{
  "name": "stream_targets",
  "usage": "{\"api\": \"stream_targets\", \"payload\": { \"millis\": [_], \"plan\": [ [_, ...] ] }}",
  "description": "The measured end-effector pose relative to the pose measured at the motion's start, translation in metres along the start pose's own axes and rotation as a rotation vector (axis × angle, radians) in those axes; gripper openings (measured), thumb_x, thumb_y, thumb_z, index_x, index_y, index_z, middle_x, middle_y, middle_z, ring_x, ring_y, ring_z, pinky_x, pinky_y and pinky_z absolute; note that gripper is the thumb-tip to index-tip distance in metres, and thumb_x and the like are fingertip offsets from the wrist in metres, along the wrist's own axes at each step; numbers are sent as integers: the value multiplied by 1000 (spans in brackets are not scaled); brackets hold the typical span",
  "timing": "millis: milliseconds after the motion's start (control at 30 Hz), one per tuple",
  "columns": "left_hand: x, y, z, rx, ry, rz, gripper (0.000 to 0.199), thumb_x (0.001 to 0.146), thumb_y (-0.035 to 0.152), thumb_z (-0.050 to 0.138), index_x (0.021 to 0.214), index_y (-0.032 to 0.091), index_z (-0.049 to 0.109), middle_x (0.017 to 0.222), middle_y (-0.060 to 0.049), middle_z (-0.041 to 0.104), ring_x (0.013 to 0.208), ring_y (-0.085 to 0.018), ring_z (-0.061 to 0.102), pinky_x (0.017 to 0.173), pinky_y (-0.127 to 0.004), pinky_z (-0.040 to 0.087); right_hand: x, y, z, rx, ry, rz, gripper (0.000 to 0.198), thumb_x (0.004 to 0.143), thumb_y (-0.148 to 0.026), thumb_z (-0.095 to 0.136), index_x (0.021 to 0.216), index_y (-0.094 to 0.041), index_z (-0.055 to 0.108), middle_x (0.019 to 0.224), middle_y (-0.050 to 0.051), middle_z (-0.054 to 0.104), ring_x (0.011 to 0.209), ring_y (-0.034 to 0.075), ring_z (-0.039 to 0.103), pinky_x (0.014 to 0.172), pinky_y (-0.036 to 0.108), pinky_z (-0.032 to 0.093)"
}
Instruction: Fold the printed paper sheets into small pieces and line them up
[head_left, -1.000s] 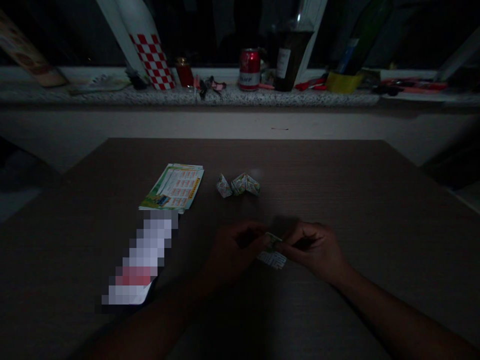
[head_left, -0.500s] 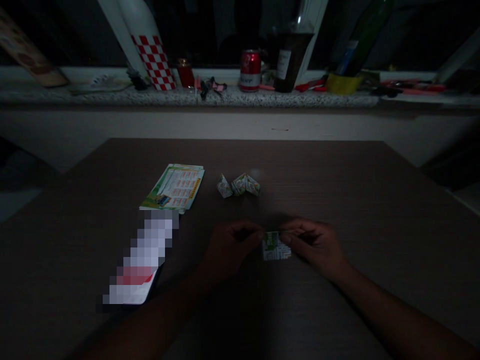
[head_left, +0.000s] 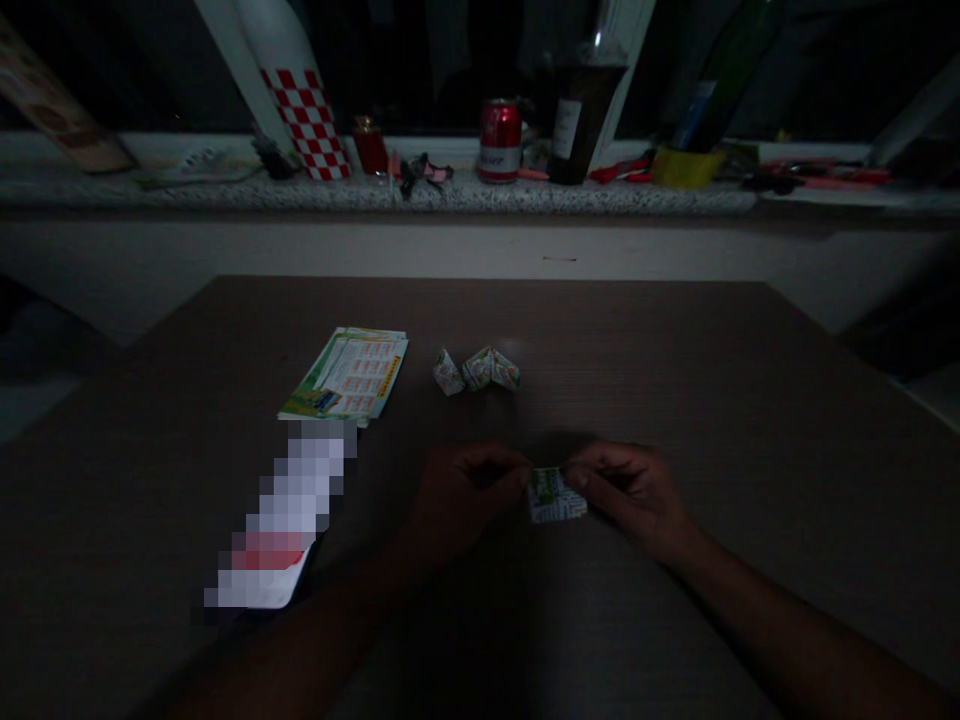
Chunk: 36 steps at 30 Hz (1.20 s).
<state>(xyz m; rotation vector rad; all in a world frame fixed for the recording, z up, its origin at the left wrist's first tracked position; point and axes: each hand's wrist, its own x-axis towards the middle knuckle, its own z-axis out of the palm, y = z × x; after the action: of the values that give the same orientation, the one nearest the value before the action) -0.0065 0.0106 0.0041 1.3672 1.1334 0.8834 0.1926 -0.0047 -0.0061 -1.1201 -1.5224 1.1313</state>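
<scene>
A small folded square of printed paper (head_left: 556, 499), white with green and blue marks, is held up between my two hands over the table. My left hand (head_left: 472, 497) pinches its upper left corner between thumb and fingers. The upper right corner is pinched the same way by my right hand (head_left: 630, 492). Beyond my hands lie small folded paper pieces, one piece (head_left: 448, 373) on the left and a winged piece (head_left: 491, 370) beside it, in similar printed paper.
A stack of printed calendar cards (head_left: 349, 375) lies on the table (head_left: 637, 350) to the left, with a blurred-out phone-like object (head_left: 277, 590) nearer me. On the granite sill (head_left: 457, 200) behind stand a checkered bottle (head_left: 307, 120), a red can (head_left: 500, 140) and a dark bottle (head_left: 581, 120).
The paper square has shifted very slightly toward me and to the right, with both hands still pinching its upper corners. The other things lie as before.
</scene>
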Motion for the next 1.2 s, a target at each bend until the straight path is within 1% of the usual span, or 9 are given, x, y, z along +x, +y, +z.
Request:
{"api": "stream_targets", "payload": {
  "millis": [100,200,333,500,633,833,933,1033,1200],
  "plan": [
    [0,1,0,-13,2,-19,8,72,23,67,72,16,72,71,-1,72,66,-14,65,62,-21,50,0,1,-1,-37,-58,8,25,82,-33,63,65,-16,65,55,-1,56,50,10,48,47,21,39],
    [0,1,-1,-24,-20,-20,8,72,23,67,73,16,72,72,-1,72,68,-14,65,63,-21,50,0,1,-1,-89,-59,-23,30,84,-33,62,60,-15,63,52,-1,54,49,9,46,47,21,37],
    [0,2,0,-8,-17,-26,9,72,24,67,73,16,72,73,-1,72,69,-14,65,64,-22,50,1,1,-1,-69,-65,-21,29,84,-34,61,63,-15,64,55,-1,55,50,10,47,48,21,39],
    [0,3,1,-26,-1,-41,10,72,24,66,73,16,71,71,-1,71,66,-14,64,62,-23,49,-1,3,-1,-53,-158,-1,29,85,-36,61,66,-15,64,57,0,55,51,10,47,48,21,39],
    [0,4,1,-26,-16,-22,10,72,24,67,71,16,71,70,-1,71,65,-14,63,62,-23,48,-2,2,-1,-76,-133,-16,30,86,-35,61,65,-15,64,56,0,55,50,10,47,48,22,39],
    [0,1,-1,-21,-6,-19,10,72,24,66,74,16,71,70,-1,70,66,-13,63,62,-22,48,0,0,2,-3,-174,-9,23,83,-32,64,67,-14,66,57,0,59,50,10,50,47,20,41],
    [0,1,0,-22,-13,-16,10,73,24,67,74,15,71,70,-1,70,65,-13,63,61,-21,48,0,-1,3,-39,-141,-28,24,83,-31,64,67,-14,67,57,1,60,51,10,52,48,21,42],
    [1,1,0,-8,-2,-2,9,73,23,67,73,15,71,69,-1,70,66,-13,62,61,-21,48,0,1,4,-9,-124,3,23,82,-33,65,71,-14,69,63,3,64,55,12,55,52,22,45],
    [0,0,0,1,23,5,10,73,25,67,73,16,71,70,-1,70,66,-14,63,60,-22,48,-1,3,4,-14,-219,29,23,82,-34,65,72,-14,69,62,1,62,54,11,53,50,22,44]
  ]
}}
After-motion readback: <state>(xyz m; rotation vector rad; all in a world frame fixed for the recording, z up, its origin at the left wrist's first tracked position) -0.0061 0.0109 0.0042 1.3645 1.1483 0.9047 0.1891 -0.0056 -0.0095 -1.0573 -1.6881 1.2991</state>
